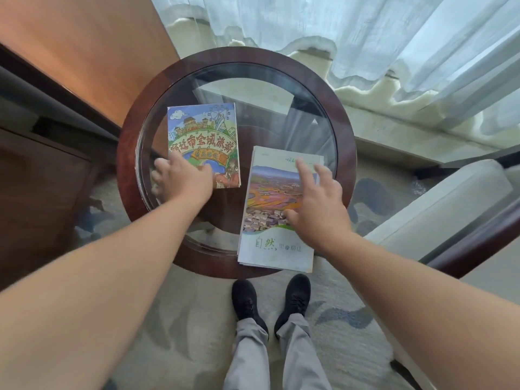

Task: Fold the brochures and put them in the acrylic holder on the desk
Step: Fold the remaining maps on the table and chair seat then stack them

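Observation:
Two folded brochures lie on a round glass-topped table (pixel 132 153). The cartoon-city brochure (pixel 205 133) sits left of centre, and my left hand (pixel 183 178) rests on its lower left corner. A taller stack of landscape-photo brochures (pixel 270 215) lies to the right, its lower end overhanging the table's near rim. My right hand (pixel 315 198) hovers over or lightly touches that stack with fingers spread and straight. No acrylic holder is in view.
A dark wooden desk or cabinet (pixel 42 164) stands at the left. A pale upholstered armchair (pixel 439 220) is at the right. Sheer curtains (pixel 365 38) hang behind the table. My feet in black shoes (pixel 270 302) stand on patterned carpet just below the table.

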